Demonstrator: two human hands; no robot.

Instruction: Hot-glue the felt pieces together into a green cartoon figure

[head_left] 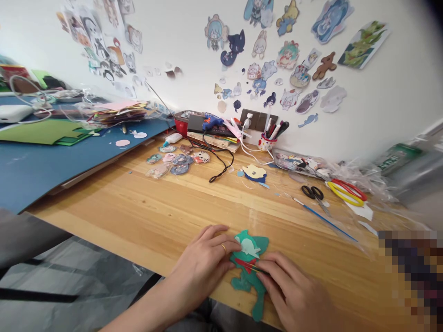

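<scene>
A green character cutout (260, 295) lies near the table's front edge, with a pale mint patch (248, 249) on its head and a red piece (248, 264) across its neck. My left hand (209, 253), wearing a ring, grips the cutout's left edge with thumb and fingers. In my right hand (289, 286) are thin dark tweezers (260, 269), pinched between thumb and forefinger. Their tips lie over the red piece; whether they grasp it I cannot tell. My right fingers partly hide the tweezers' rear end.
Black scissors (313, 192), yellow-and-red-handled scissors (347, 192) and a blue brush (327, 221) lie to the right. Finished cutouts (180, 161) sit at back left, near a glue bottle (172, 139). A blue glue gun (212, 121) rests on stacked books; a pen cup (268, 142) stands beside them.
</scene>
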